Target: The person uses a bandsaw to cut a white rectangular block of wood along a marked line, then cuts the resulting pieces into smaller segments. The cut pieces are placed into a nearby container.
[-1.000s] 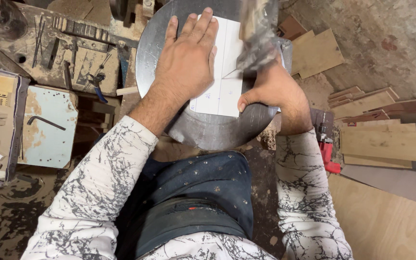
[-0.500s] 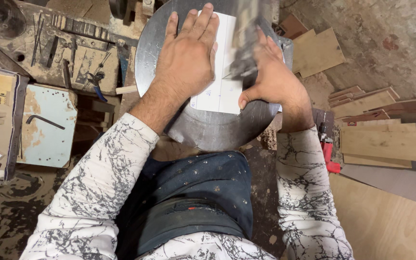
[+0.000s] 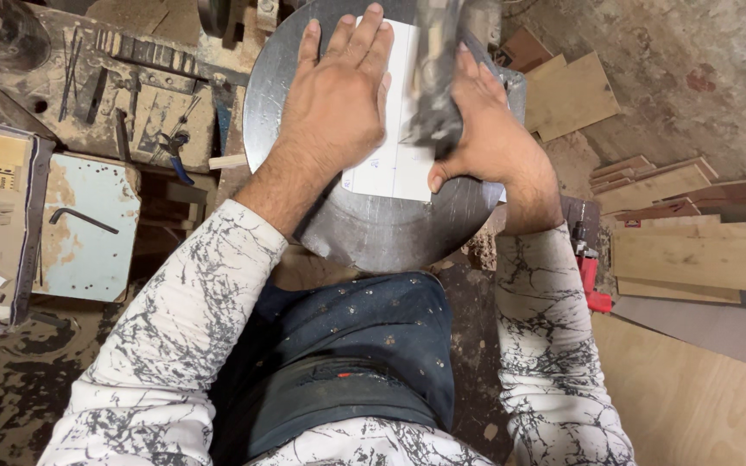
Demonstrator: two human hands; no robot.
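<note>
Head camera looks straight down, close above the round metal table (image 3: 373, 233).

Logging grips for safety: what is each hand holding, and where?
Left hand presses flat on the white board; right hand holds its right edge.

Blue-handled pliers (image 3: 176, 157) left; hex key (image 3: 84, 219) on pale panel (image 3: 88, 229); plywood boards (image 3: 692, 259) right.

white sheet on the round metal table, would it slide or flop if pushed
The white sheet looks thin and flat, so it is probably light and somewhat bendy if lifted by one edge. The round metal table looks smooth, so the sheet would likely slide easily; the left hand lies spread flat on it, seemingly pinning it. The right hand rests at its right edge beside a blurred tool.
</note>
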